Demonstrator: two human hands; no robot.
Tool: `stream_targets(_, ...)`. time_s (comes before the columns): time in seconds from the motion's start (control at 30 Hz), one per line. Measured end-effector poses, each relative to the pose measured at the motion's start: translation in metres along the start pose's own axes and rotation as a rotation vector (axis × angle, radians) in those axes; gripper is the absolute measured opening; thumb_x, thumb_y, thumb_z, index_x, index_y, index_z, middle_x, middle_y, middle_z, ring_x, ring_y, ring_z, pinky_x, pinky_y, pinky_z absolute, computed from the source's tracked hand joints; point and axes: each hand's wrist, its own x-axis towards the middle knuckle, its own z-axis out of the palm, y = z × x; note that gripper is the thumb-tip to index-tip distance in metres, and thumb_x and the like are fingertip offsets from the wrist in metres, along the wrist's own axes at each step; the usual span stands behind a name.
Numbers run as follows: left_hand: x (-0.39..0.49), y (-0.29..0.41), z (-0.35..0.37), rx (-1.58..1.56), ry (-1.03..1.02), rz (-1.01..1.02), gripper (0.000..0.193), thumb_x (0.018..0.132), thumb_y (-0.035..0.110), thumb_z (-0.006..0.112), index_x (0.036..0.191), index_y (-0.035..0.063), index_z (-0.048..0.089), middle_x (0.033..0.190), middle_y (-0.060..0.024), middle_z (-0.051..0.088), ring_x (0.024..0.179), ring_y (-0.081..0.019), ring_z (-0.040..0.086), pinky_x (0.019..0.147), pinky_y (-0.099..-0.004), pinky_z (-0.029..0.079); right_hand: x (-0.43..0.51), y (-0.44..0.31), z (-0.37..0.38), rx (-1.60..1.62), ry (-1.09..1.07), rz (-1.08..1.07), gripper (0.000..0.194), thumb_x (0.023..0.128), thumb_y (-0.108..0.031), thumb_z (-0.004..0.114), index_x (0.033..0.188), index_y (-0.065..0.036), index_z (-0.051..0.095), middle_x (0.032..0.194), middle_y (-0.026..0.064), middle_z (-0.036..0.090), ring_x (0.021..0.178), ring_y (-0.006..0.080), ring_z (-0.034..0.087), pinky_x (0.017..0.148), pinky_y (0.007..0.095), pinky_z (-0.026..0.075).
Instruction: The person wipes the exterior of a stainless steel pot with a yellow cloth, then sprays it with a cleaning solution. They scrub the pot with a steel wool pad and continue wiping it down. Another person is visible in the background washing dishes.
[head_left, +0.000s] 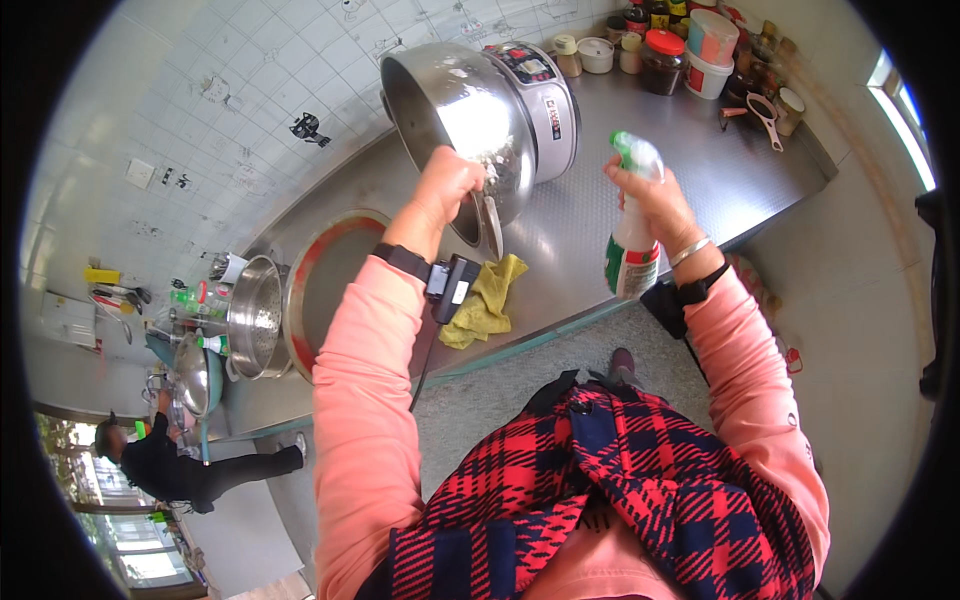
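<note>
My left hand (450, 180) is closed on the near rim of a large stainless steel pot (480, 105), just beside its loop handle (492, 229). The pot is tipped over, its mouth turned to the left, and it leans against a grey electric cooker (556, 142). My right hand (654, 201) grips a spray bottle (634, 255) with a green and clear trigger head, held upright near the counter's front edge. Below my left hand, a crumpled yellow-green cloth (486, 304) lies on the metal counter. Foam or wet spots show on the pot's outside.
Jars and bottles, one a red-lidded jar (663, 64), crowd the far right corner of the steel counter (712, 157). To the left are a large round red-rimmed pan (300, 300), a perforated steamer (255, 319) and a wok (196, 375). Another person (169, 465) stands at the far left end.
</note>
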Motion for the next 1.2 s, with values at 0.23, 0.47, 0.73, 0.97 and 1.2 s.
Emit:
stream_targets(0.23,-0.003,0.038,0.006,-0.123,0.019,-0.120,0.006,0.059,-0.003,0.056,0.054,-0.0016,0.053,0.054,-0.0066,0.048,0.047,-0.0179,0.048,0.041,-0.0313,0.038,0.068,-0.038,-0.016,-0.031,-0.177,-0.066,0.026,0.075,-0.022,0.070,0.091,-0.004,0.061,0.072,-0.0003,0.055,0.061,0.0094,0.050,0.056,0.0251,0.041)
stream_targets(0.47,0.016,0.053,0.017,-0.030,0.067,-0.134,0.007,0.056,-0.004,0.054,0.056,0.0007,0.049,0.056,-0.0049,0.044,0.047,-0.0179,0.046,0.040,-0.0319,0.037,0.035,-0.019,-0.039,-0.519,-0.190,0.224,0.033,0.072,-0.027,0.074,0.088,0.000,0.062,0.071,0.0052,0.060,0.061,0.0142,0.055,0.057,0.0284,0.045)
stream_targets(0.73,0.042,0.078,0.028,0.018,0.039,-0.204,0.011,0.059,-0.005,0.051,0.068,-0.0002,0.051,0.067,-0.0086,0.048,0.059,-0.0236,0.052,0.049,-0.0376,0.046,0.077,-0.044,-0.043,-0.086,-0.188,-0.024,0.029,0.073,-0.025,0.073,0.088,-0.003,0.063,0.071,0.0016,0.058,0.059,0.0104,0.052,0.055,0.0268,0.044)
stream_targets(0.97,0.061,0.097,0.019,0.009,-0.020,-0.220,0.028,0.061,-0.003,0.050,0.088,-0.0049,0.053,0.082,-0.0120,0.055,0.070,-0.0295,0.058,0.058,-0.0440,0.051,0.022,0.014,-0.020,-0.320,-0.361,0.287,0.038,0.072,-0.027,0.074,0.096,-0.001,0.063,0.074,0.0061,0.060,0.064,0.0132,0.056,0.061,0.0278,0.047)
stream_targets(1.2,0.069,0.100,0.008,-0.035,-0.045,-0.270,0.040,0.064,-0.003,0.044,0.103,-0.0076,0.051,0.092,-0.0144,0.058,0.082,-0.0313,0.061,0.070,-0.0463,0.053,0.041,-0.027,-0.021,0.079,-0.287,-0.025,0.027,0.077,-0.020,0.068,0.098,-0.004,0.062,0.077,0.0002,0.057,0.063,0.0085,0.049,0.057,0.0241,0.042)
